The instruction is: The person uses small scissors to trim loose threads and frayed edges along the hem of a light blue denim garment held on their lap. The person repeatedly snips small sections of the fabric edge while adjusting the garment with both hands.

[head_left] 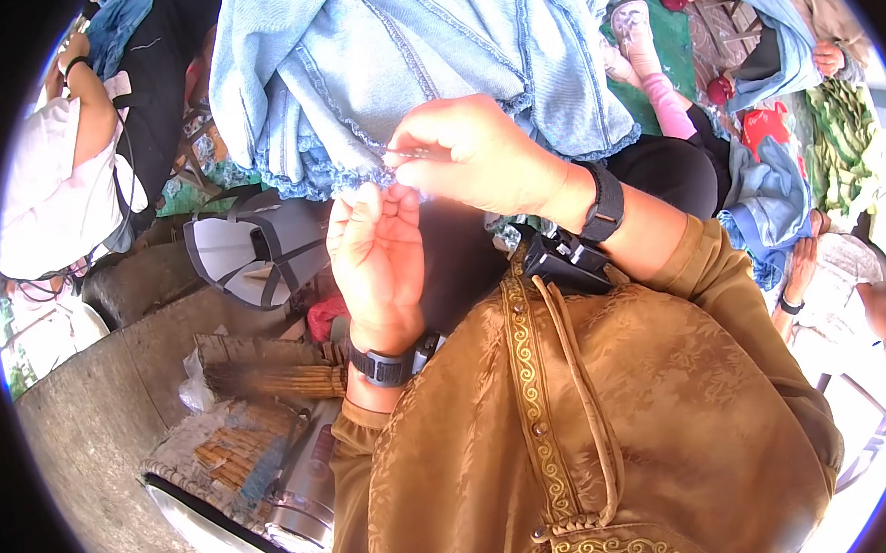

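Note:
A pale blue denim garment [451,56] with a frayed hem lies across my lap and spreads away from me. My left hand [377,255] is palm up at that hem, its fingers curled closed on the fringe. Just to its right and slightly farther off, my right hand [482,159] pinches a thin metal tool [419,155] between thumb and fingers. The tool's tip points left, over the fringe; its exact kind is too small to make out. Both wrists wear dark bands, and the fingertips of the two hands are close together.
To the left stand a grey-white container with dark straps [256,251] and a wooden board [119,394]. Bundled brown sticks [278,378] lie below. Other people sit around, one in a white shirt [48,187] at left; more denim [775,199] lies at right.

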A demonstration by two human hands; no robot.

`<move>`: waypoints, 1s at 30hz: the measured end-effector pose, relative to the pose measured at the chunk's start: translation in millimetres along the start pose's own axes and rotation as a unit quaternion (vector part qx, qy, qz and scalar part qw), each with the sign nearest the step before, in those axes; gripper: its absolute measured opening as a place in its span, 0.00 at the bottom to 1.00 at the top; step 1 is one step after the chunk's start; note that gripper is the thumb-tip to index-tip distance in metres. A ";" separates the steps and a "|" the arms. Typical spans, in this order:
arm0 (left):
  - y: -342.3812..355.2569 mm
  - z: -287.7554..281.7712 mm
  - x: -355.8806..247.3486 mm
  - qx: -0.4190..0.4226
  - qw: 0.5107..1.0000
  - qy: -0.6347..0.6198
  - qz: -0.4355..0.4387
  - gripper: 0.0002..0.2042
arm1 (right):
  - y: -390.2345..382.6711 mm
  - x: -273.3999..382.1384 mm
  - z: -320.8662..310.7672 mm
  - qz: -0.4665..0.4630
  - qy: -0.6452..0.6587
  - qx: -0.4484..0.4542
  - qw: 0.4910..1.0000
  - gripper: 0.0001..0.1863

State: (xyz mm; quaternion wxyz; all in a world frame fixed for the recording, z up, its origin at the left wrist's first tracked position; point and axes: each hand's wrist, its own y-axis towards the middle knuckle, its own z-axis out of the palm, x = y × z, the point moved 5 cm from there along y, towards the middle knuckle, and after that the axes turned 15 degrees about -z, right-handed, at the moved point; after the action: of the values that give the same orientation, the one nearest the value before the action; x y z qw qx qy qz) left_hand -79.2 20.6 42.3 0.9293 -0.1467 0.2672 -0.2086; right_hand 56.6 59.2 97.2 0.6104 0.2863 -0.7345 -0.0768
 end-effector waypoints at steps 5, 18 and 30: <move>1.5 2.9 3.9 -0.031 0.999 0.001 0.012 0.04 | 1.1 8.6 5.1 -0.066 -0.193 0.073 0.976 0.07; 5.6 6.6 1.9 -0.071 0.995 0.070 0.022 0.01 | -20.2 -12.9 -15.3 0.107 0.095 -0.030 0.989 0.07; 7.6 5.0 4.5 -0.029 0.991 0.109 0.065 0.06 | -10.5 10.7 -6.8 -0.047 -0.262 0.060 0.962 0.06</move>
State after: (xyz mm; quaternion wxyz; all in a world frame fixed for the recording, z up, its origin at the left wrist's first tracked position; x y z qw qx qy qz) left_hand -70.6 25.9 41.4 0.9014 -0.1325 0.3822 -0.1546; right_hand 65.5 46.7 103.1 0.3737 0.3262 -0.8580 -0.1337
